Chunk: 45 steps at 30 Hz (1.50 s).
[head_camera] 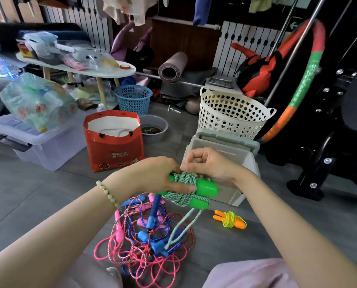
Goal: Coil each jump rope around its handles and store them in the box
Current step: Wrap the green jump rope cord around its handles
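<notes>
Before your knees, the grey tiled floor (38, 183) carries a tangle of pink, blue and red jump ropes (144, 235). Just to its right lies a coiled orange-handled rope (230, 220). Beyond stand the grey box (225, 140), a red paper bag (115, 150), a clear storage bin (46, 148), a grey basin (154, 127) and two baskets, white (231, 115) and blue (132, 98).

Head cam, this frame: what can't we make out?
- Box interior: head view, mostly hidden by right hand and the box's own wall.
- Green jump rope handles' left ends: head view, covered by left hand.
- Tangled ropes: head view, strands overlap, count unclear; lowest loops cut by frame edge.
</notes>
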{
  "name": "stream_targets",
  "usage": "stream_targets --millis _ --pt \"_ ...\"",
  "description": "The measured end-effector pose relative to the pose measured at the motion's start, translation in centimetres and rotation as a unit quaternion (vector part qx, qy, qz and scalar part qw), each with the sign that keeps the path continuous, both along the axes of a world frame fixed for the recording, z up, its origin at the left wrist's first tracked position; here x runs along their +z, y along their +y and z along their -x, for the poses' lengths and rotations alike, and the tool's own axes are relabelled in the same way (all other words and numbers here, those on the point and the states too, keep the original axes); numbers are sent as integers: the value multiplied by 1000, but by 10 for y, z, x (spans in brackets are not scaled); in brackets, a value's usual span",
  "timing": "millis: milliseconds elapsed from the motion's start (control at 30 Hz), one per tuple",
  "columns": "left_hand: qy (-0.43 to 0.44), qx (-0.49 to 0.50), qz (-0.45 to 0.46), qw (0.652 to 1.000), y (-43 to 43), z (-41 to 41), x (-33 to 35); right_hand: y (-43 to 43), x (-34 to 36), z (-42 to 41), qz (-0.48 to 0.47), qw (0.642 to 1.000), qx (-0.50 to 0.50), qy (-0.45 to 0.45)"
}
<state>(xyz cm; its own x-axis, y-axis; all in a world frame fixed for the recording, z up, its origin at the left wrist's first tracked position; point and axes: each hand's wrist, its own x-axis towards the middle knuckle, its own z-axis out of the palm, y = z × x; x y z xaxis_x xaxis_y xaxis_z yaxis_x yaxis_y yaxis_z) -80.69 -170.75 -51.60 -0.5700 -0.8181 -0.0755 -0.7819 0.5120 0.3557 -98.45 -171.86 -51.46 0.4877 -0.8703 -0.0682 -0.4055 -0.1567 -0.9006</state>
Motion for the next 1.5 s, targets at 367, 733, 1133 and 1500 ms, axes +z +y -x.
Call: stream_targets --millis 367,733,1133,1500 --pt "131 -41 -20 990 -8 -11 -8 7 0 6 -83 992 28 -96" --pt "218 -57 -53 973 -11 -12 -13 7 6 4 -67 991 29 -110" --pt "419 75 -141 894 -15 -18 -12 15 -11 3 -185 966 28 -176" --pt "384 190 -179 886 -24 -11 -4 8 -39 -39 -77 964 -165 -194"
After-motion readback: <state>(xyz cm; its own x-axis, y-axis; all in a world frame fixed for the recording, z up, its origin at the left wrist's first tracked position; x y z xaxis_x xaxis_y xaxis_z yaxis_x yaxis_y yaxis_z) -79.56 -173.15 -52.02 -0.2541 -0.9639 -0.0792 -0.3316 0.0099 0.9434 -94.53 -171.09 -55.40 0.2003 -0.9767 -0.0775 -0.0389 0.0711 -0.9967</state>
